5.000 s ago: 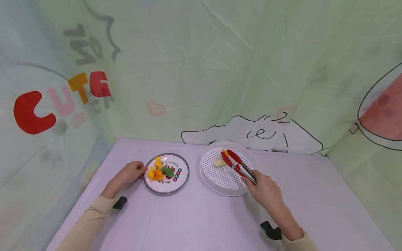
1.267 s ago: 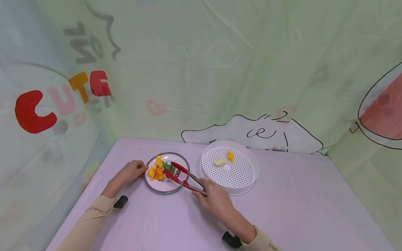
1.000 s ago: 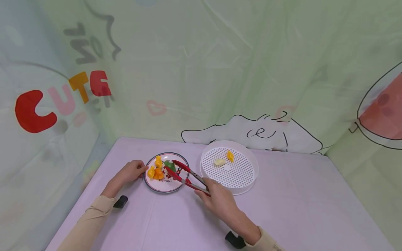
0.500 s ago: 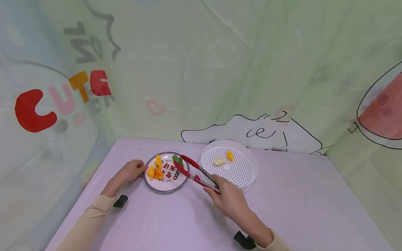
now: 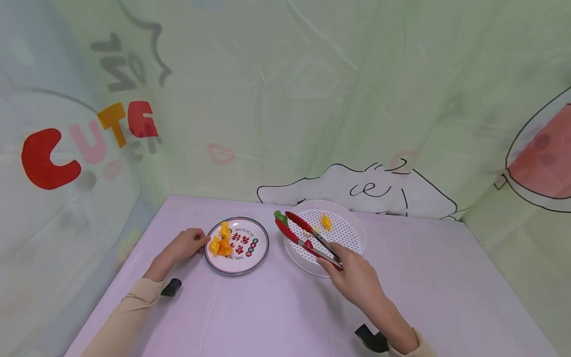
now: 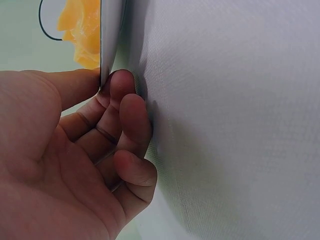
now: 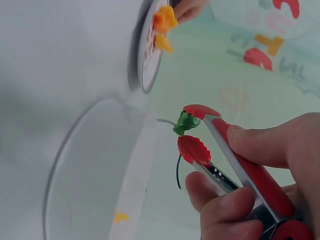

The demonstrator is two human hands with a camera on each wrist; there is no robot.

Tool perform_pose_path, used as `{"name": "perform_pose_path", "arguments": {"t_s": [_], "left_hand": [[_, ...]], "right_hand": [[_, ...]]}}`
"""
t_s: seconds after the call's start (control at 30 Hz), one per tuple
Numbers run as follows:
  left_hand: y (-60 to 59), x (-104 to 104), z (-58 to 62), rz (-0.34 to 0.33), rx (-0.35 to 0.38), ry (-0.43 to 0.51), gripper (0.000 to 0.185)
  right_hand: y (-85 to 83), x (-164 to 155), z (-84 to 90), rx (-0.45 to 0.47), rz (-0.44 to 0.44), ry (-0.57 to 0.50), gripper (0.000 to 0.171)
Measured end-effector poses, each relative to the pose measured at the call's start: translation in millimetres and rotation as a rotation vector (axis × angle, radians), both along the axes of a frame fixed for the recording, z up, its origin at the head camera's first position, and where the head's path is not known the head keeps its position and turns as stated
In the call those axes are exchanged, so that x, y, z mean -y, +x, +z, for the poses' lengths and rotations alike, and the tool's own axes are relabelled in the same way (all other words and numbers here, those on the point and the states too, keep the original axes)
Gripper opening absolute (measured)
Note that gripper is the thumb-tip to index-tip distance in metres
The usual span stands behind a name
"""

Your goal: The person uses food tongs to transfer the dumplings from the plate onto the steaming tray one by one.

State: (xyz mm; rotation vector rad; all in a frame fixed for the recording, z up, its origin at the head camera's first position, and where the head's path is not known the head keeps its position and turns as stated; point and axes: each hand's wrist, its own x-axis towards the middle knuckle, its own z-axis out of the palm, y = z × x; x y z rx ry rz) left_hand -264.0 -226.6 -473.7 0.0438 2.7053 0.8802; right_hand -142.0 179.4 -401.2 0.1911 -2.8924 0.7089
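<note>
At the left we see our left hand [image 5: 185, 244] resting on the lilac table [image 5: 250, 312], its curled fingers [image 6: 131, 116] pinching the near-left rim of the printed plate [image 5: 254, 254]; the left wrist view shows the thumb on top of the rim and a fingertip under it. On that plate lie orange and yellow pieces [image 5: 221, 243], close to the fingers that hold the rim. Moving right, the green piece [image 5: 280, 216] hangs in the air, clamped between the red tips of the tongs [image 5: 307, 239], just past the left edge of the white perforated tray [image 5: 352, 248] and between plate and tray. It sits well ahead of and to the left of our right hand [image 5: 357, 277], at the far end of the tongs. That hand grips the tong handles, fingers and thumb squeezed around them. In the tray beyond the tongs lie a yellow piece [image 5: 326, 221] and a pale piece [image 5: 315, 229], partly hidden by the tong arms.
</note>
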Motion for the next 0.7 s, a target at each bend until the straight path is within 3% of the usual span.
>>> {"name": "perform_pose_path", "arguments": {"t_s": [0.23, 0.5, 0.7], "left_hand": [[0.3, 0, 0.2, 0.008, 0.001, 0.001, 0.024], [1.2, -1, 1.1, 0.005, -0.001, -0.002, 0.023], [1.2, -1, 1.7, 0.005, -0.004, -0.005, 0.023]], "right_hand": [[0.6, -27, 6.9, 0.061, -0.041, 0.046, 0.057], [4.4, -40, 1.5, 0.085, -0.01, 0.073, 0.048], [5.3, -41, -0.6, 0.098, -0.002, 0.096, 0.051]]}}
